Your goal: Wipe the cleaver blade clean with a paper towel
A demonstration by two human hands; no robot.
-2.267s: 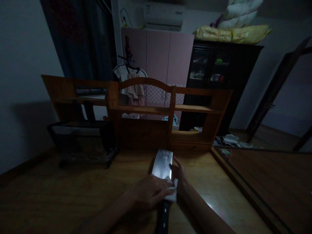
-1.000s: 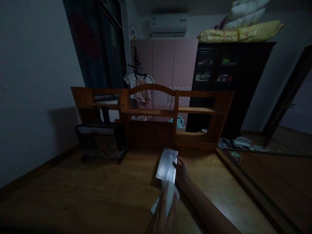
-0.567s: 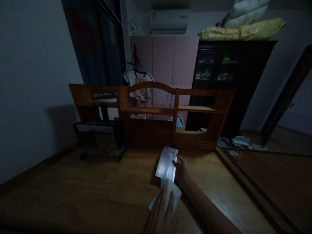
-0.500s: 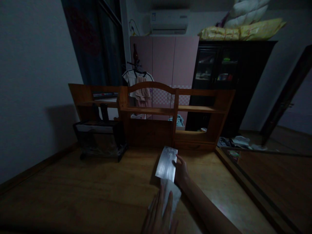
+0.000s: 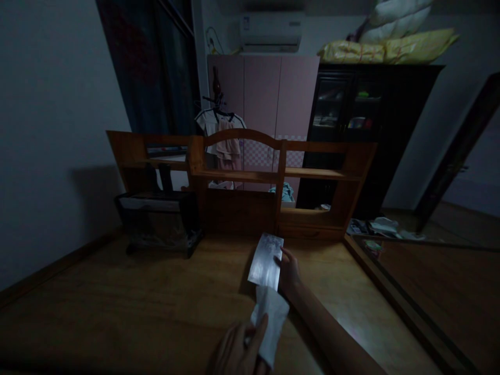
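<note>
My right hand grips the edge of a broad, shiny cleaver blade, thumb on its upper face. A white paper towel or cloth covers the near end of the cleaver, where the handle would be; that handle is hidden. Curled against this white wrap is my left hand, its thumb pressing on top and the fingers partly out of sight at the bottom edge. The cleaver is held above the wooden tabletop, flat side up and pointing away from me.
To the left on the table stands a dark knife holder with black handles sticking up. A wooden shelf unit runs along the table's far edge. Beyond it are a pink wardrobe, hanging clothes and a black cabinet.
My left hand has gone from fingers laid out flat over the white wrap to curled round it, shifting slightly left. My right hand and the cleaver have barely moved.
</note>
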